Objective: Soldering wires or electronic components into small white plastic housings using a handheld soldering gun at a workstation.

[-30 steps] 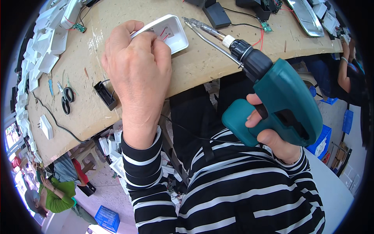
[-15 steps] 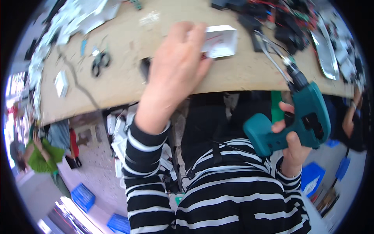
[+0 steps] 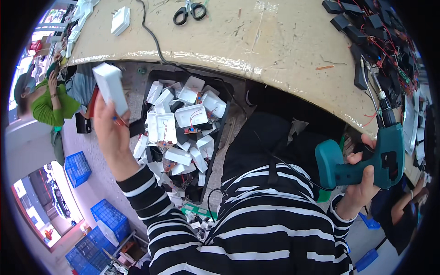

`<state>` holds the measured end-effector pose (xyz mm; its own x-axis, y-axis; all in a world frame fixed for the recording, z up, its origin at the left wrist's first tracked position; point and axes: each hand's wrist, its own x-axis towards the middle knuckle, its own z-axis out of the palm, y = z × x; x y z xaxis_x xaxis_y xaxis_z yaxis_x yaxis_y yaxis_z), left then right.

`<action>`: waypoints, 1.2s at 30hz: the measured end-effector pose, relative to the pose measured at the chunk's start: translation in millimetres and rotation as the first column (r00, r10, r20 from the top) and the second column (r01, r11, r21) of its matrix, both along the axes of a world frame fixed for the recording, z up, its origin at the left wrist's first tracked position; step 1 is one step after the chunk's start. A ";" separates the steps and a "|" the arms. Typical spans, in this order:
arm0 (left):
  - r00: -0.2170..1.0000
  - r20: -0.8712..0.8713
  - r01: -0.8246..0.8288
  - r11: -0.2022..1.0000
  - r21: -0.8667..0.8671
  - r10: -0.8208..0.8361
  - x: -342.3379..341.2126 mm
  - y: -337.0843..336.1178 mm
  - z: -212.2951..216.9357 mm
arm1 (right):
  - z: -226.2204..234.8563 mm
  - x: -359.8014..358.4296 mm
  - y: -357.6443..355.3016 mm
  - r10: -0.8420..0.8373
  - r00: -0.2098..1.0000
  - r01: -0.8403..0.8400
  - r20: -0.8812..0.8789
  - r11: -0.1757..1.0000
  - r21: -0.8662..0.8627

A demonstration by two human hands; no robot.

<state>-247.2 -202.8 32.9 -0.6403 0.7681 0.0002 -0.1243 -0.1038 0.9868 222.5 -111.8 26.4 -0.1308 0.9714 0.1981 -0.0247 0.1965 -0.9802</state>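
My left hand holds a white plastic case upright, out past the table's near edge on the left. Its fingers are closed on the lower end, and a small orange-red bit shows beside them. On the right, my right hand is wrapped round the handle of a teal pistol-grip power tool. The tool's dark nose points away from me, with thin metal rods near its tip. Below and right of my left hand stands a black bin heaped with white cases, some with red wires.
The tan table crosses the top. On it lie black-handled scissors, a white case, a dark cable and, at right, heaped black parts with red wires. Blue crates and a person in green are at left.
My left hand has left the table top and swung left over the floor, now with a white case in it. The view has shifted, bringing the bin into sight. The power tool stays in my right hand.
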 end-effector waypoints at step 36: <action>0.834 -0.422 0.059 0.819 -0.571 -0.355 -79.8 76.8 28.7 | 6.6 -1.2 14.4 0.023 0.998 -0.022 -0.054 1.000 0.007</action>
<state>-327.0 -126.0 61.6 -0.4884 0.8563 -0.1682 0.4311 0.4043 0.8066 221.3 -97.4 32.9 -0.1414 0.9671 0.2114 -0.0821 0.2013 -0.9761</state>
